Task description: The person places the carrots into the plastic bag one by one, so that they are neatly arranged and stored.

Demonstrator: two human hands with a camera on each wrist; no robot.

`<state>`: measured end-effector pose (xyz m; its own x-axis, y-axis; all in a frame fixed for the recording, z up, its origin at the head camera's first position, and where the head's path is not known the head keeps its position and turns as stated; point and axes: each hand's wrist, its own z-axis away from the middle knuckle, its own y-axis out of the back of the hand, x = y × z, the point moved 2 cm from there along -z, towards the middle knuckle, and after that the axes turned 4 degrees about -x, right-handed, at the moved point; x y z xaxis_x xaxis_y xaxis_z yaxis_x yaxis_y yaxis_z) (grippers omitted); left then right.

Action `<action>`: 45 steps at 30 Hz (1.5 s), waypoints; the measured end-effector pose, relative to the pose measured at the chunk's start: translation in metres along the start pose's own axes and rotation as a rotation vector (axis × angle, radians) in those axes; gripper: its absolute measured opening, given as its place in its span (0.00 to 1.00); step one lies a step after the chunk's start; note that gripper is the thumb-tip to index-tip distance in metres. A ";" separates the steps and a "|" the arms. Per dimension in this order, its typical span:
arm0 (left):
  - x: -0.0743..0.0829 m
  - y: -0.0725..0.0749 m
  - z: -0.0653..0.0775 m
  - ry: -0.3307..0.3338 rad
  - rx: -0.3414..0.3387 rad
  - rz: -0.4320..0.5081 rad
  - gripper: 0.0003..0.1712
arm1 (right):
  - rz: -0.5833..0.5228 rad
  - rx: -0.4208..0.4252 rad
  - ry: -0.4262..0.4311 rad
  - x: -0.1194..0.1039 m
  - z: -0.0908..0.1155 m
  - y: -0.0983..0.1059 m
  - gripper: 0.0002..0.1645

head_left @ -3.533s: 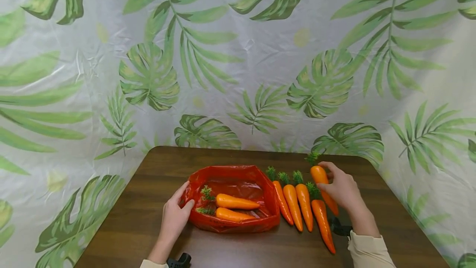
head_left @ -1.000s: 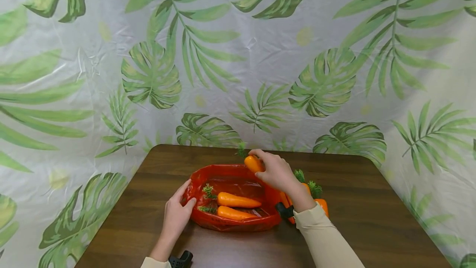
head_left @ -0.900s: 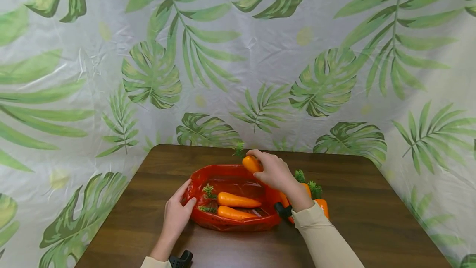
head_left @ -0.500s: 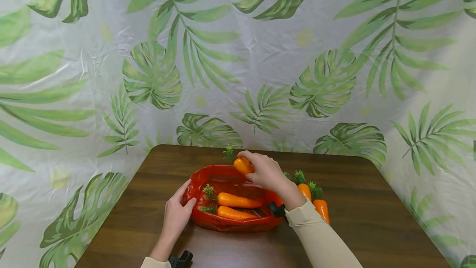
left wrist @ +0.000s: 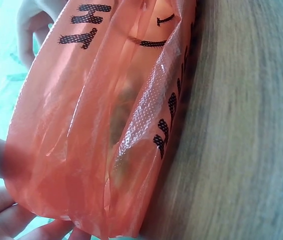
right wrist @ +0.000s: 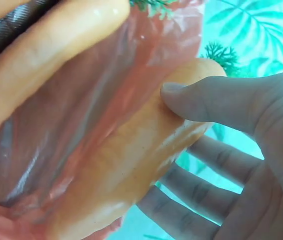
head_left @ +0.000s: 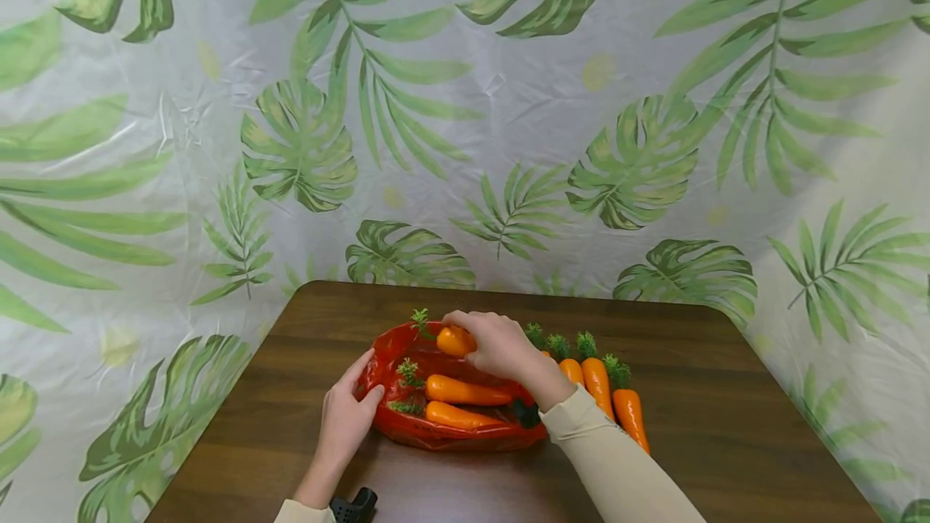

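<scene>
A red plastic bag [head_left: 407, 434] stands with its mouth spread wide on the table. Its left rim is held by my left hand [head_left: 347, 410]; in the left wrist view, fingers [left wrist: 11, 217] show at the edge of the thin film. Two orange carrots with green tops, an upper carrot [head_left: 465, 390] and a lower carrot [head_left: 458, 416], lie inside. Over the bag's far side, my right hand [head_left: 501, 345] grips another carrot [head_left: 454, 340]. The right wrist view shows the thumb across this carrot [right wrist: 131, 150], fingers on its other side, its tip down in the bag.
Right of the bag lies a row of several carrots [head_left: 596, 382], partly hidden by my right forearm. The rightmost carrot [head_left: 630, 418] sits a little apart. Under everything is a dark wooden table [head_left: 726, 426], with a leaf-patterned sheet [head_left: 508, 144] behind it.
My right hand picked up a carrot at the right, carried it left and has lowered it into the bag's mouth. The left hand keeps its place on the rim.
</scene>
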<state>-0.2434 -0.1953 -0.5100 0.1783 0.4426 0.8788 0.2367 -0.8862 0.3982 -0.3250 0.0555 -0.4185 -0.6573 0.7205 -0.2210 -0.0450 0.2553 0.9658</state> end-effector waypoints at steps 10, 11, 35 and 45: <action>-0.001 0.000 0.000 0.008 0.003 -0.006 0.33 | 0.014 -0.049 0.040 -0.008 -0.007 -0.017 0.34; 0.000 0.000 0.000 0.008 0.002 -0.005 0.33 | 0.017 -0.054 0.036 -0.008 -0.008 -0.019 0.33; 0.001 0.000 -0.001 0.012 -0.002 -0.002 0.34 | -0.006 -0.167 -0.041 0.001 -0.015 -0.055 0.32; 0.001 0.001 -0.001 0.009 -0.002 0.013 0.33 | -0.014 -0.189 -0.051 0.003 -0.016 -0.056 0.32</action>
<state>-0.2439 -0.1956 -0.5089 0.1728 0.4301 0.8861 0.2322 -0.8920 0.3877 -0.3361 0.0331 -0.4713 -0.6166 0.7509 -0.2367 -0.1978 0.1432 0.9697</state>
